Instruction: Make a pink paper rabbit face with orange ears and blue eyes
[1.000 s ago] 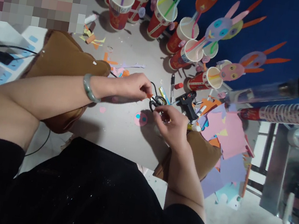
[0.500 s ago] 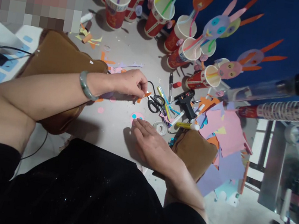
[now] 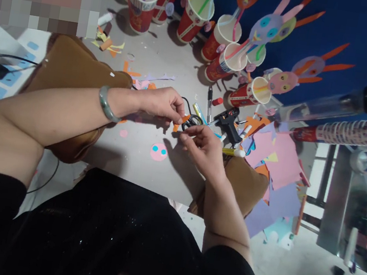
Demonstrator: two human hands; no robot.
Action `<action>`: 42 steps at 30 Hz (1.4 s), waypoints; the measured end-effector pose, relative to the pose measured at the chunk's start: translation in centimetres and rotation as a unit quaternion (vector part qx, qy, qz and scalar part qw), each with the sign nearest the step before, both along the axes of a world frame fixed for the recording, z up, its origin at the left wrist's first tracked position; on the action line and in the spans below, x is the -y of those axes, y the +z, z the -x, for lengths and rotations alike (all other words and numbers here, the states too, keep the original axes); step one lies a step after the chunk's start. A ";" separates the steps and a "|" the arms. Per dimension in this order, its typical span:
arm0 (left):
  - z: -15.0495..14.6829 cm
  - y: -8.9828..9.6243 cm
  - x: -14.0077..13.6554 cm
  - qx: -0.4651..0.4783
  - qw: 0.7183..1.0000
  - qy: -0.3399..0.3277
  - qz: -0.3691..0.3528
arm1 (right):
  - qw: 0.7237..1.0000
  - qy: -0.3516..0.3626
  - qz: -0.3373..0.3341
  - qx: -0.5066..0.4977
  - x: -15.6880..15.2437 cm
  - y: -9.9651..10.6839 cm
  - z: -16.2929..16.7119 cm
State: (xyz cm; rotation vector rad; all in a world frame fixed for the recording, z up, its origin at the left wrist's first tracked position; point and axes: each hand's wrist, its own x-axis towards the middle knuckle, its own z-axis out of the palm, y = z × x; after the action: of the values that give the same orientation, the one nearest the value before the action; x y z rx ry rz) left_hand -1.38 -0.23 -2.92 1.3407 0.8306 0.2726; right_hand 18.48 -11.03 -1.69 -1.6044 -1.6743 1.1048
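left hand [image 3: 166,104] is pinched closed on orange paper [image 3: 185,119] beyond the pink circle [image 3: 159,153]; right hand [image 3: 204,150] sits right of it, can't tell its grip

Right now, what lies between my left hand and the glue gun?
The head view shows orange paper in your left hand, scissors partly behind your right hand, a cord, and yellow and blue strips.

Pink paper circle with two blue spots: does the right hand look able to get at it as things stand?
Probably yes. The pink circle lies on the table, close to the right hand, and nothing seems to cover it or stand between them. Whether that hand holds something is unclear.
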 end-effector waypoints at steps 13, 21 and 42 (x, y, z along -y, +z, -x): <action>-0.2 0.4 1.1 0.007 0.999 -0.035 0.014 | 0.996 -0.046 0.024 -0.077 -0.9 -1.3 0.2; -0.1 0.5 1.0 -0.020 0.999 -0.033 0.006 | 0.995 -0.065 0.024 -0.072 -1.1 -0.8 -0.1; -0.2 -0.1 1.1 -0.001 1.000 -0.018 -0.005 | 0.991 -0.041 0.064 -0.110 -1.2 -1.5 0.4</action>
State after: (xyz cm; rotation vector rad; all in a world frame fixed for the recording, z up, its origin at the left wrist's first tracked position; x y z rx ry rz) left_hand -1.15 -1.38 -3.02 1.3635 0.8068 0.2473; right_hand 18.06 -9.82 -3.19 -1.5505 -1.4074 1.3179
